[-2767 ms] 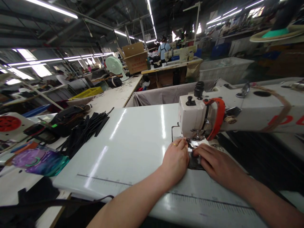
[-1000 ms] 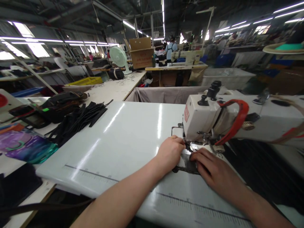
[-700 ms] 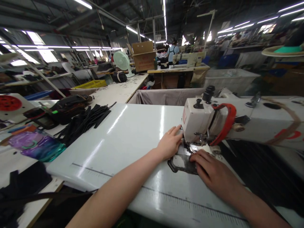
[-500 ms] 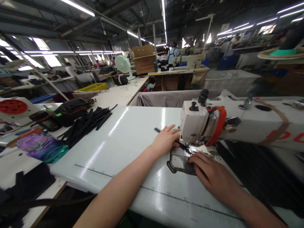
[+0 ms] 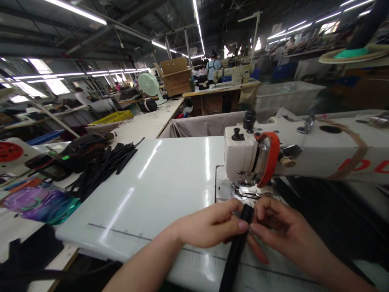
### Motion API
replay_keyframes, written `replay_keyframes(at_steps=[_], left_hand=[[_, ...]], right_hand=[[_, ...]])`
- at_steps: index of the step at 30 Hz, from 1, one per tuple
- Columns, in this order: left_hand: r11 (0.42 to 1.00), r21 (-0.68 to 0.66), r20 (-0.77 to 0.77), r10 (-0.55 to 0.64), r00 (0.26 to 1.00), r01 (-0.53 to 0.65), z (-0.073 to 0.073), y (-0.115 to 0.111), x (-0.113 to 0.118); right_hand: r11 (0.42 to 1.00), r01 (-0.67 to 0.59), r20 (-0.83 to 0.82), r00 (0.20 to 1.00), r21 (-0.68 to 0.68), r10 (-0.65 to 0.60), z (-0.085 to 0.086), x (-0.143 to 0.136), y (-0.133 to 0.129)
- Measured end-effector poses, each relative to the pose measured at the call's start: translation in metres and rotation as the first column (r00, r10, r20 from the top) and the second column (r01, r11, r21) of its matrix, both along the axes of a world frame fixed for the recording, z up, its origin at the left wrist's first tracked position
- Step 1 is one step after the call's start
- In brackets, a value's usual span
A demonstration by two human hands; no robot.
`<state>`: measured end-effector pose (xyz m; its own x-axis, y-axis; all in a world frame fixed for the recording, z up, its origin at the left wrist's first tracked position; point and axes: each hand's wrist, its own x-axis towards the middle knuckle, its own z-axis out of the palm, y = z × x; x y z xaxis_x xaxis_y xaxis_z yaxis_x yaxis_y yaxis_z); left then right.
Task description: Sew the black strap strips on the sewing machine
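Observation:
A black fabric strip (image 5: 235, 255) slants from the front edge of the sewing table up toward the needle area. My left hand (image 5: 217, 225) pinches it near its upper end, thumb on top and fingers underneath. Close against the strip's right edge, my right hand (image 5: 278, 221) has its fingers curled and its thumb tip at the strip; part of its grip is hidden. Just beyond both hands is the white sewing machine head (image 5: 241, 156) with an orange-red guard (image 5: 270, 158). The metal presser foot and plate (image 5: 247, 192) show below it, apart from the strip.
A pile of black strips (image 5: 105, 164) lies left of the glossy white table (image 5: 170, 174), which has a printed ruler. A purple-teal pouch (image 5: 45, 205) rests farther left. Dark material (image 5: 322, 215) lies under the machine arm. Behind are a fan (image 5: 148, 85), a cardboard box (image 5: 176, 77) and a person (image 5: 213, 68).
Both hands have drawn back from beneath the machine head toward me and come together. The black strip now extends toward the table's front edge. The view has shifted slightly.

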<state>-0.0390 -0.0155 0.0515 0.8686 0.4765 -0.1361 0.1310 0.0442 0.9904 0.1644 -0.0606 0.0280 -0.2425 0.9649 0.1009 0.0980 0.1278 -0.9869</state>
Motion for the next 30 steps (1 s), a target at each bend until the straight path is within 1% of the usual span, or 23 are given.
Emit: replay_keyframes(at_steps=[3,7,12,14,16,17,18,19,20,21,22,23,24,25,26,27,28,29,30], left_hand=[[1.0,0.016,0.0,-0.015,1.0,0.015,0.004,-0.003,-0.003],[0.999,0.035,-0.022,-0.019,1.0,0.02,0.005,-0.004,-0.004],[0.998,0.051,-0.063,-0.022,0.998,0.025,0.005,-0.004,-0.005],[0.999,0.029,-0.055,-0.028,0.998,0.03,0.004,-0.004,-0.004],[0.999,-0.032,-0.005,-0.02,1.0,0.019,0.002,-0.003,-0.002],[0.997,-0.072,0.023,0.009,1.0,-0.008,0.0,-0.002,-0.001],[0.992,-0.112,0.044,0.064,0.997,-0.058,-0.003,0.0,0.001],[0.98,-0.152,0.055,0.137,0.989,-0.128,-0.007,0.003,0.003],[0.96,-0.19,0.056,0.218,0.974,-0.204,-0.012,0.007,0.004],[0.934,-0.221,0.05,0.297,0.953,-0.28,-0.017,0.011,0.006],[0.906,-0.241,0.039,0.366,0.93,-0.347,-0.023,0.014,0.008],[0.882,-0.246,0.021,0.418,0.908,-0.401,-0.029,0.017,0.011],[0.868,-0.234,-0.009,0.449,0.893,-0.439,-0.034,0.02,0.013],[0.861,-0.193,-0.054,0.47,0.881,-0.471,-0.039,0.022,0.016],[0.856,-0.11,-0.105,0.495,0.863,-0.504,-0.042,0.022,0.018],[0.847,0.021,-0.149,0.528,0.836,-0.531,-0.045,0.022,0.02],[0.82,0.192,-0.177,0.569,0.803,-0.539,-0.046,0.021,0.022],[0.765,0.382,-0.182,0.612,0.769,-0.519,-0.047,0.02,0.023],[0.684,0.558,-0.166,0.646,0.745,-0.469,-0.047,0.019,0.023]], right_hand=[[0.999,-0.03,-0.035,0.999,-0.018,0.03,-0.002,0.001,-0.001],[0.998,-0.065,-0.009,0.998,0.017,0.065,-0.005,0.003,-0.002],[0.998,-0.044,0.053,0.998,0.049,0.041,-0.005,0.002,-0.002],[0.997,-0.039,0.065,0.997,0.066,0.035,-0.006,0.002,-0.003],[0.994,-0.053,0.1,0.994,0.09,0.044,-0.008,0.002,-0.002],[0.991,-0.043,0.152,0.988,0.126,0.024,-0.01,0.002,-0.001],[0.98,-0.021,0.225,0.974,0.197,-0.025,-0.012,0.002,0.0],[0.952,-0.008,0.315,0.944,0.306,-0.094,-0.016,0.002,0.002],[0.897,-0.028,0.406,0.898,0.44,-0.171,-0.019,0.002,0.004],[0.818,-0.094,0.49,0.837,0.567,-0.244,-0.023,0.002,0.006],[0.729,-0.191,0.558,0.773,0.658,-0.301,-0.026,0.001,0.008],[0.651,-0.301,0.618,0.712,0.697,-0.333,-0.029,0.001,0.008],[0.593,-0.393,0.665,0.659,0.702,-0.351,-0.032,0.001,0.009],[0.558,-0.446,0.692,0.618,0.7,-0.374,-0.034,0.0,0.008],[0.537,-0.468,0.701,0.589,0.701,-0.401,-0.036,0.0,0.007],[0.516,-0.477,0.697,0.573,0.712,-0.432,-0.037,-0.001,0.005],[0.493,-0.481,0.686,0.563,0.725,-0.461,-0.038,-0.002,0.003],[0.473,-0.486,0.678,0.551,0.735,-0.487,-0.038,-0.003,0.001],[0.459,-0.495,0.675,0.535,0.738,-0.508,-0.037,-0.004,0.0]])
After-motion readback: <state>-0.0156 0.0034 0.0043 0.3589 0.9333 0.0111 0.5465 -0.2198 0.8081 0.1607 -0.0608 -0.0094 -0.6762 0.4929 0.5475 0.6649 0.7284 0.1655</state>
